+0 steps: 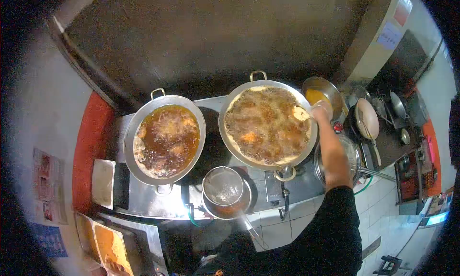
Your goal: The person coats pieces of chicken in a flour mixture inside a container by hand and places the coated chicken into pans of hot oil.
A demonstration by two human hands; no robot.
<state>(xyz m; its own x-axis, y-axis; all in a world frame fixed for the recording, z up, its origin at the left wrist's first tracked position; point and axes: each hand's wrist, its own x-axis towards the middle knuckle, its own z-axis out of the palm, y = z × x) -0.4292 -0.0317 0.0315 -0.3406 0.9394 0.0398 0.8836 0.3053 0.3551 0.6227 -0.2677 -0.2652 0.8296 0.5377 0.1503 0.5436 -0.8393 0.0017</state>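
Observation:
My right hand (322, 110) reaches over the right rim of the large right wok (229, 150). Its fingers look closed on the edge of a pale battered piece of food (301, 114), which is at the oil's surface; the fingertips are blurred. Bubbling oil (268, 117) fills this wok, with an orange-brown fried piece (249, 137) floating in it. Just behind my hand stands a metal bowl (339, 103) with yellow liquid (314, 95). My left hand cannot be made out.
A second wok (129, 153) of frying oil stands on the left. In front, a wire strainer (223, 186) rests over a metal bowl (247, 204). A tray of orange food (112, 245) is at lower left. Pans (368, 118) and another strainer (352, 151) stand on the right.

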